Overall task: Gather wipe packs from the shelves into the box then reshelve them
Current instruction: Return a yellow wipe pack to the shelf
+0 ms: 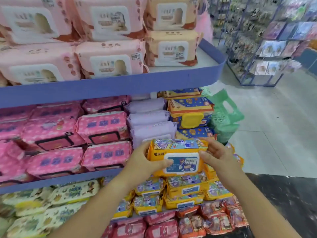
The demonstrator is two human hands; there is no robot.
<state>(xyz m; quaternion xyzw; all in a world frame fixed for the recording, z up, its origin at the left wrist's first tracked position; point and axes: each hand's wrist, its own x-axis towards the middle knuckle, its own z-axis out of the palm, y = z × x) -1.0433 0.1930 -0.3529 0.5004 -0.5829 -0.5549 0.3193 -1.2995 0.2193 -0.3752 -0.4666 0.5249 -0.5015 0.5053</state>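
Yellow wipe pack (178, 157), judged soft and light, is gripped at both ends by left hand (145, 162) and right hand (217, 155).

Yellow pack (178, 152) reads 迪乐尼 in white at its left corner, and the price sticker (191, 161) on its white lid (171, 156) shows 2.00, with "AND MOUTH" partly legible beside it. Lower left, a cream pack (75, 191) says "Baby Wipes", upside down. Up top, the price tag (136, 56) on a pink pack (109, 48) reads 3.00.
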